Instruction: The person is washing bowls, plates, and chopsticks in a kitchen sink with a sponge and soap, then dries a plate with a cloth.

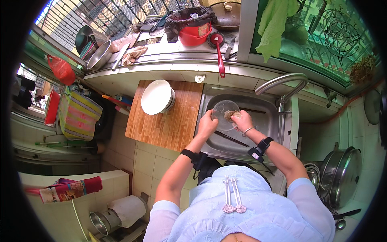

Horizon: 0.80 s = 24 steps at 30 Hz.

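Observation:
Over the stainless steel sink (245, 148), my left hand (208, 123) grips the left rim of a clear round lid or shallow bowl (223, 122); which of the two, I cannot tell. A crumpled brownish cloth or scrubbing pad (231, 115) is pinched in my right hand (242, 121) and lies against the clear piece. Dark chopsticks (232, 138) rest in the basin below, and more dark sticks (253, 110) lie near its back. A stack of white bowls (156, 97) stands on the wooden board (181, 130) to the left of the sink.
A curved metal faucet (281, 83) rises at the sink's right. Behind, the sill holds a red-handled brush (220, 57), a red bin with a black bag (195, 33), a cleaver-like knife (121, 57), a rag (133, 55) and steel bowls (99, 56). Large pots (341, 177) stand at the right.

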### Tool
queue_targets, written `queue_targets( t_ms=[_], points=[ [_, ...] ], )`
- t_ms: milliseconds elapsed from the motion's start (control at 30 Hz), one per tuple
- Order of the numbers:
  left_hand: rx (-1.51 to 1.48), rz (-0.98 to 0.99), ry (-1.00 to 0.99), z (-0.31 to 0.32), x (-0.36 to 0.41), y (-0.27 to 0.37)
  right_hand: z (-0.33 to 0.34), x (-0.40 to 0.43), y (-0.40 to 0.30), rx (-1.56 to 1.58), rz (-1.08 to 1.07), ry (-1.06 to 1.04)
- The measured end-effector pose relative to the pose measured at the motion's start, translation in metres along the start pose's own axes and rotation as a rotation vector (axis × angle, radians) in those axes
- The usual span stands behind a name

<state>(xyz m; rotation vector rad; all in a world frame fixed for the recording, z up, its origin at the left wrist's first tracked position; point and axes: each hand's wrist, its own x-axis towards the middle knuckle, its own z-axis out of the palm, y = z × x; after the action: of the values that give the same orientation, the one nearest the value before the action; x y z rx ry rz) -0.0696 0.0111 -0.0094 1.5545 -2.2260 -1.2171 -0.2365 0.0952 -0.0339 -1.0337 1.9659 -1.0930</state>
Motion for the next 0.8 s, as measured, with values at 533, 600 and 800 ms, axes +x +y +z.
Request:
queue_targets(
  t_ms=[533,600,800],
  points=[
    [-0.143,0.276,-0.055,0.002,-0.015,0.014,-0.016,0.021,-0.005,-0.388,-0.452,0.038],
    [-0.049,0.286,-0.115,0.002,-0.012,0.014,-0.019,0.024,-0.019,-0.609,-0.615,-0.034],
    [0.297,0.3,-0.183,0.005,-0.013,0.02,-0.016,0.008,-0.019,-0.794,-0.872,-0.072]
  ],
)
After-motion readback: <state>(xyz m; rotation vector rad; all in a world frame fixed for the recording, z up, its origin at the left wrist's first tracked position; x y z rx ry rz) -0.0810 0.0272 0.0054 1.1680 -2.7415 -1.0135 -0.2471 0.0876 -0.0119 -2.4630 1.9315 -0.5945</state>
